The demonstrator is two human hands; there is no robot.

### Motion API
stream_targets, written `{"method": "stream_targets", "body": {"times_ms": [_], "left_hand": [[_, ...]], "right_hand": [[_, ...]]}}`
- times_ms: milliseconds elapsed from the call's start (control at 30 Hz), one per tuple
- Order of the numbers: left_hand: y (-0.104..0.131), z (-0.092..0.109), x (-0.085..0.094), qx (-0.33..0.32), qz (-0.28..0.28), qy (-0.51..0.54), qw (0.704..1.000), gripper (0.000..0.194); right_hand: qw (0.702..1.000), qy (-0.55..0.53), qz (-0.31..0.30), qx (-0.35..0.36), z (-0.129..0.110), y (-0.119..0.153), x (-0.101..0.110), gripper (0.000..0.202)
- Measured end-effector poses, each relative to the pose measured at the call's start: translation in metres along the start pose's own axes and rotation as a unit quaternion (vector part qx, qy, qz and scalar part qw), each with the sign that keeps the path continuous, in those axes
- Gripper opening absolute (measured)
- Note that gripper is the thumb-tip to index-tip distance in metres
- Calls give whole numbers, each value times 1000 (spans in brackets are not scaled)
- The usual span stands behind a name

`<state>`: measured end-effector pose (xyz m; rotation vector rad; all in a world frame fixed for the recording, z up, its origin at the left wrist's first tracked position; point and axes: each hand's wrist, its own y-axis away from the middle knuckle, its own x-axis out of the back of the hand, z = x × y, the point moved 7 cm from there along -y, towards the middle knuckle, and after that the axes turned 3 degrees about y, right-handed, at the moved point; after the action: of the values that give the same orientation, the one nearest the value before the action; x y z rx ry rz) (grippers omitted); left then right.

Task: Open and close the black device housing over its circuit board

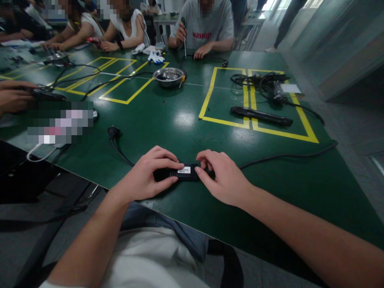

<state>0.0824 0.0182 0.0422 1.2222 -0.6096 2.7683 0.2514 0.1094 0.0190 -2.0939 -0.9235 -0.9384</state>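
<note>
A small black box (192,173) with a white printed label lies on the green table (180,138), close to its near edge. My left hand (156,172) grips the box's left end, thumb on the near side and fingers over the top. At the right end, my right hand (222,174) has its fingers curled, with thumb and fingertips by the box and the cable there; what it pinches, if anything, is hidden. A black cable with a plug (114,132) runs in from the left, and another black cable (288,157) leads off to the right.
Beyond the box stand a metal bowl (168,77) and a long black bar (261,116). Coiled black cables (270,86) lie at the right, inside yellow tape outlines. Several people sit around the table; one opposite holds a screwdriver (184,38). A phone-like object rests at the left.
</note>
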Motion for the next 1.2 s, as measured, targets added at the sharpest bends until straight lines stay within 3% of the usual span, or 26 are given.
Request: {"method": "stream_targets", "body": {"times_ms": [167, 333, 433, 633, 833, 1100, 1200], "left_hand": [[2, -2, 1, 19, 13, 13, 1000, 21], [6, -21, 7, 97, 106, -4, 990, 22], [5, -27, 3, 122, 102, -4, 987, 13], [2, -9, 6, 64, 87, -72, 992, 13], [4, -1, -2, 38, 28, -102, 994, 15], [5, 3, 7, 29, 77, -82, 993, 21], [5, 2, 6, 25, 70, -78, 994, 20]], "right_hand": [[1000, -5, -1, -9, 2, 0, 0, 12], [1000, -12, 0, -6, 2, 0, 2, 14], [1000, 3, 3, 12, -1, 0, 0, 12], [998, 35, 11, 52, -5, 2, -2, 7], [998, 45, 12, 43, -4, 5, -4, 2], [996, 6, 45, 74, -9, 7, 2, 16], [997, 7, 42, 60, -7, 6, 3, 18]]}}
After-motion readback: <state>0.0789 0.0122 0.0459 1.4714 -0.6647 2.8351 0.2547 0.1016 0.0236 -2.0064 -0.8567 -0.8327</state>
